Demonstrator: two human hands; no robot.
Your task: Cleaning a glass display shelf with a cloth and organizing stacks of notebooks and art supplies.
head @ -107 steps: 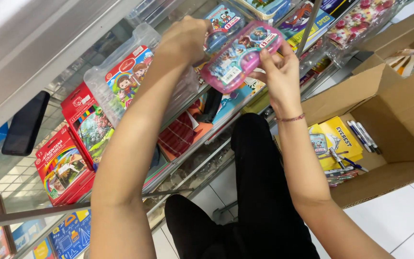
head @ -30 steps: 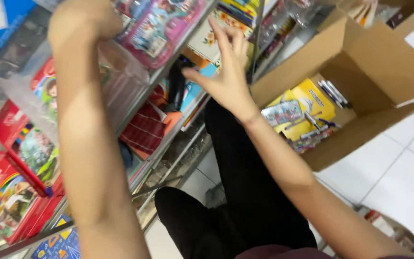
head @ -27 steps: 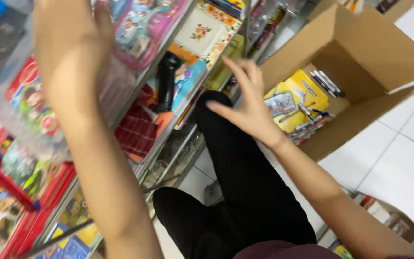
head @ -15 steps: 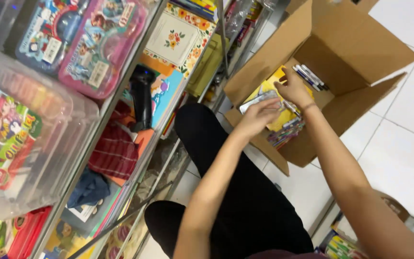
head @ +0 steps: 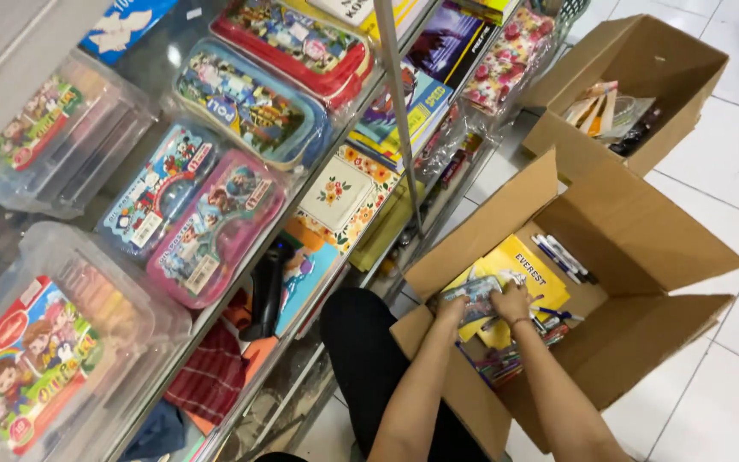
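Observation:
Both my hands are down inside an open cardboard box (head: 643,248) on the floor. My left hand (head: 450,310) and my right hand (head: 513,301) grip the two ends of a small flat blue-grey pack (head: 474,289), held just above the box's contents. Under it lie yellow packs (head: 530,262), pens (head: 563,257) and other coloured stationery. Up on the glass shelf, a pink pencil case (head: 215,227) leans beside a blue one (head: 156,201), apart from my hands.
A second open cardboard box (head: 635,60) with stationery stands farther back on the white tiled floor (head: 729,171). The shelves at left hold clear plastic cases (head: 36,342), books and pouches. A metal shelf upright (head: 395,103) runs down past the box. My black-clad leg (head: 361,342) is beside the box.
My hands have come down from the shelf, leaving the pink pencil case there. The right reached into the box first, then the left joined it on the flat pack.

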